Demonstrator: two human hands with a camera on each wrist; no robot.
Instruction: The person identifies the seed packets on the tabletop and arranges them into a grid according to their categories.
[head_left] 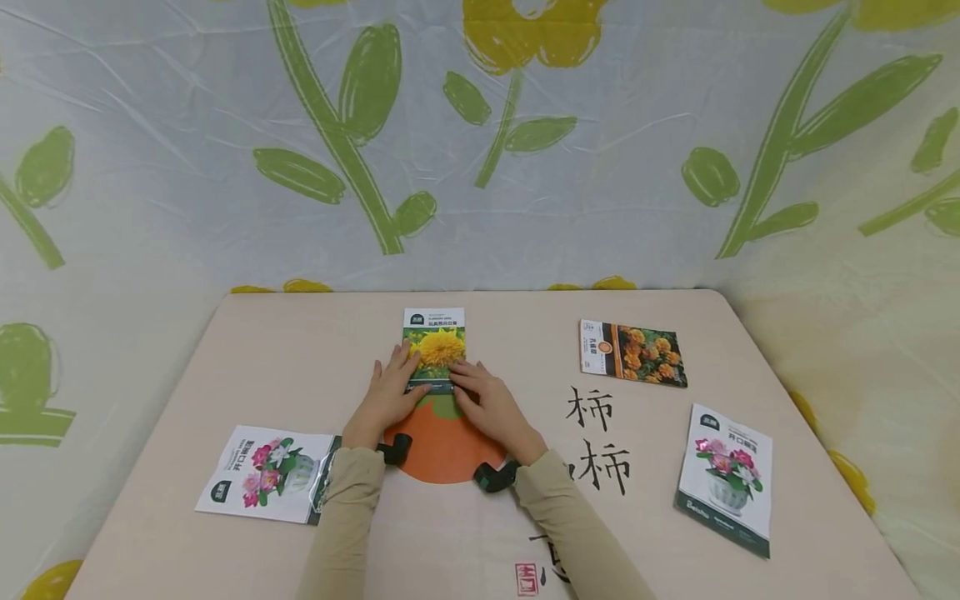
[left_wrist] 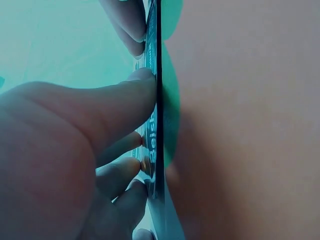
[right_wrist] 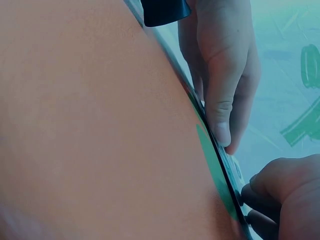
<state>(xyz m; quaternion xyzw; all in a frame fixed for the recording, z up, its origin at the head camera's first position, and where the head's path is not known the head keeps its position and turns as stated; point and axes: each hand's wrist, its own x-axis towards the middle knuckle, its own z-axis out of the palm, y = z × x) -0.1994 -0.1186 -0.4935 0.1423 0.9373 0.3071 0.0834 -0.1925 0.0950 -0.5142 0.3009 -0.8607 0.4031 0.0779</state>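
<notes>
A seed packet with a yellow double flower (head_left: 438, 348) lies flat on the table, its lower edge over the top of a printed orange persimmon (head_left: 444, 450). My left hand (head_left: 384, 398) rests along its left edge, the thumb at the lower border. On the packet's lower right edge lie the fingers of my right hand (head_left: 491, 404). In the left wrist view the left thumb (left_wrist: 120, 102) presses on the packet's dark bottom strip (left_wrist: 154, 120). The right wrist view has both hands touching the packet, seen nearly edge-on.
A packet with pink flowers in a pot (head_left: 273, 477) lies sideways at the left, near my left sleeve. An orange marigold packet (head_left: 637, 354) is at the back right. Another pink-flower packet (head_left: 726, 479) lies at the right. A patterned curtain (head_left: 600, 167) rises behind the table.
</notes>
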